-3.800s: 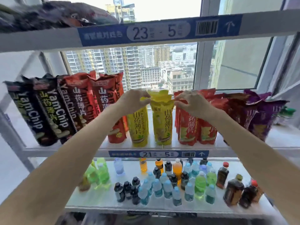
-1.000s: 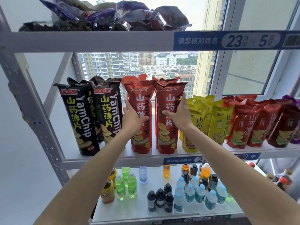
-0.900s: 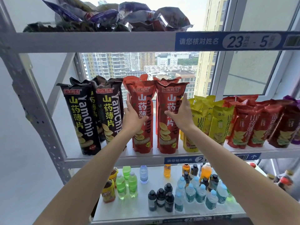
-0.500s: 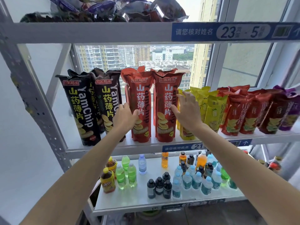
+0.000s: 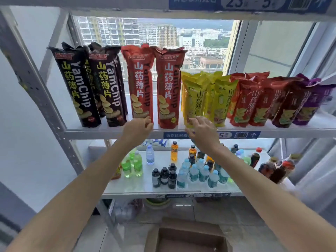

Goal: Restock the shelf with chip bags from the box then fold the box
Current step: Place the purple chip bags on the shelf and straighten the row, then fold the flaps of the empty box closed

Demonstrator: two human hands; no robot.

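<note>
Chip bags stand in a row on the middle shelf (image 5: 112,132): black bags (image 5: 76,88) at the left, two tall red bags (image 5: 140,84) (image 5: 170,88), yellow bags (image 5: 196,99), then smaller red bags (image 5: 243,104) and purple bags (image 5: 309,104). My left hand (image 5: 137,129) hovers at the shelf's front edge below the left red bag, fingers loosely curled, holding nothing. My right hand (image 5: 203,130) is at the edge below the yellow bags, fingers apart and empty. An open cardboard box (image 5: 187,239) sits on the floor below, its inside dark.
The lower shelf (image 5: 138,186) carries several drink bottles (image 5: 192,171). A grey metal upright (image 5: 34,84) frames the left side. The top shelf rail with a blue label (image 5: 254,4) runs overhead. A window lies behind the bags. A bowl and plastic bag sit under the lowest shelf.
Both hands have let go of the two tall red bags and dropped to the shelf's front edge. The view has tilted down, bringing the box on the floor into sight.
</note>
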